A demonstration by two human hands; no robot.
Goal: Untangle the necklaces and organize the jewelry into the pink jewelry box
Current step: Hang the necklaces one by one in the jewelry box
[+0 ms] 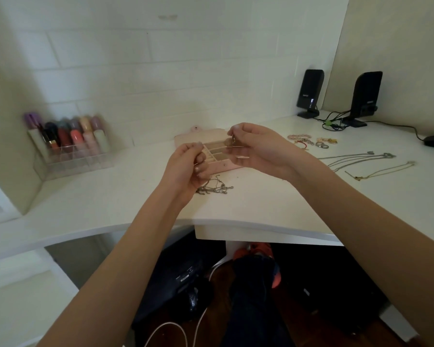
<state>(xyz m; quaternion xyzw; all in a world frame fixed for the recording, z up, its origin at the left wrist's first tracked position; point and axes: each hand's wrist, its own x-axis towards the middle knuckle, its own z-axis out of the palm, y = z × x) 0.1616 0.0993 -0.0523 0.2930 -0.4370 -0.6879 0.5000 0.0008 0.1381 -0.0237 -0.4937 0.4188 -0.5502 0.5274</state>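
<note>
Two hands (186,166) (254,144) pinch one thin metal chain (229,146) taut above the open pink jewelry box (224,167).
Untangling underway — knotted silver necklaces (214,187) lie just before it; next, judging so, lay this strand aside.

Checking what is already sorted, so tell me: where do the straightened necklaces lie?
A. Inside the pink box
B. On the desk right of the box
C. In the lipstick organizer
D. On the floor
B: the straightened necklaces lie stretched out on the white desk, right of the pink jewelry box.
</note>
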